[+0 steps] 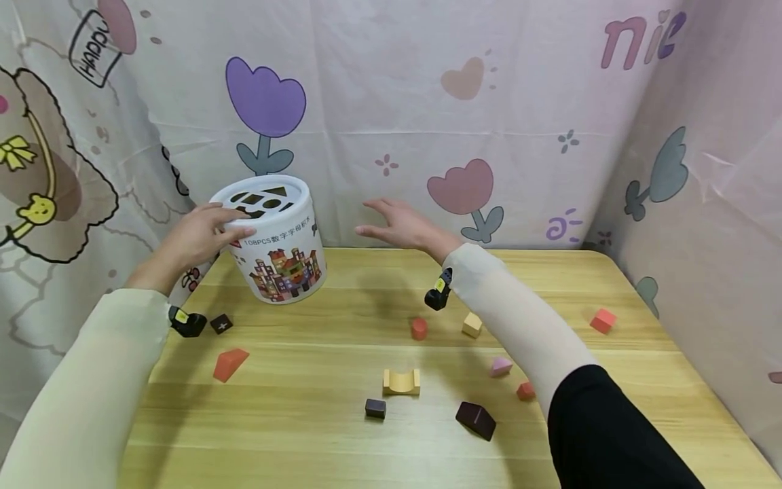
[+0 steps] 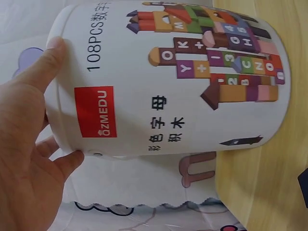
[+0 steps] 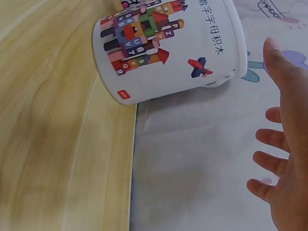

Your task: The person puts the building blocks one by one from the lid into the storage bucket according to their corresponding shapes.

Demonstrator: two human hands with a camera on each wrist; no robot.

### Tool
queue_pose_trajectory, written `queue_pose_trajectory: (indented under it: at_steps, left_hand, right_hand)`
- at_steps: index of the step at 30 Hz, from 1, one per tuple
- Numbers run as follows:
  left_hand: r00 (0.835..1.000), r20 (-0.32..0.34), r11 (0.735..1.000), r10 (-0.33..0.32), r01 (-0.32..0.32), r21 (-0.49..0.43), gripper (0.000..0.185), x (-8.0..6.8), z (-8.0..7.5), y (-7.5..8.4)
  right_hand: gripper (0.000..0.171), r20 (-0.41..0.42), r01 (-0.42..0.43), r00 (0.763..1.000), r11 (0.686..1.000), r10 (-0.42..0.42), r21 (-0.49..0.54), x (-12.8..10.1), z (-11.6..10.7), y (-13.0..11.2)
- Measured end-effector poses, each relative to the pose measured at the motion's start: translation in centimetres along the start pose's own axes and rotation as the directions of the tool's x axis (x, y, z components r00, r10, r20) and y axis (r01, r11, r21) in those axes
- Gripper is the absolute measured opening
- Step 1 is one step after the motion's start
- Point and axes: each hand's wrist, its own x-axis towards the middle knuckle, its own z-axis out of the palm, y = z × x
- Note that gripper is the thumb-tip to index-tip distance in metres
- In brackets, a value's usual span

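A white block bucket (image 1: 281, 238) with a lid of shaped holes stands at the back left of the table, its printed side facing me. My left hand (image 1: 204, 234) holds its upper left edge. In the left wrist view the thumb and fingers of the left hand (image 2: 33, 120) spread around the lid rim (image 2: 60, 103); some fingertips are hidden. To the bucket's right, my right hand (image 1: 406, 225) hovers apart from it, fingers extended. The right wrist view shows that hand (image 3: 288, 130) holding nothing, with the bucket (image 3: 178, 53) beyond the thumb.
Loose blocks lie on the wooden table (image 1: 293, 421): a red cylinder (image 1: 419, 329), a yellow arch block (image 1: 401, 382), a dark block (image 1: 476, 420), an orange block (image 1: 231, 365) and several others. A patterned curtain (image 1: 379, 81) hangs behind the table and along its sides.
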Motion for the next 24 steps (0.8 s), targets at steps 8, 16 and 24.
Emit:
queue_pose_trajectory:
  at_steps: [8, 16, 24]
  left_hand:
    - [0.999, 0.025, 0.999, 0.027, -0.027, -0.019, 0.060, -1.1, -0.1, 1.1]
    - [0.995, 0.065, 0.996, 0.075, -0.072, -0.051, 0.054, -2.0, -0.3, 2.2]
    - [0.987, 0.062, 0.983, 0.149, -0.141, -0.117, 0.042, -3.1, -0.7, 2.7]
  right_hand:
    - [0.085, 0.012, 0.038, 0.999, 0.999, -0.038, 0.027, 1.1, 0.4, -1.4]
    - [0.088, 0.012, 0.070, 0.997, 0.995, -0.071, 0.068, 2.2, 0.6, -3.0]
    - [0.081, 0.040, 0.156, 0.986, 0.984, -0.160, 0.083, 3.4, 1.8, -4.0]
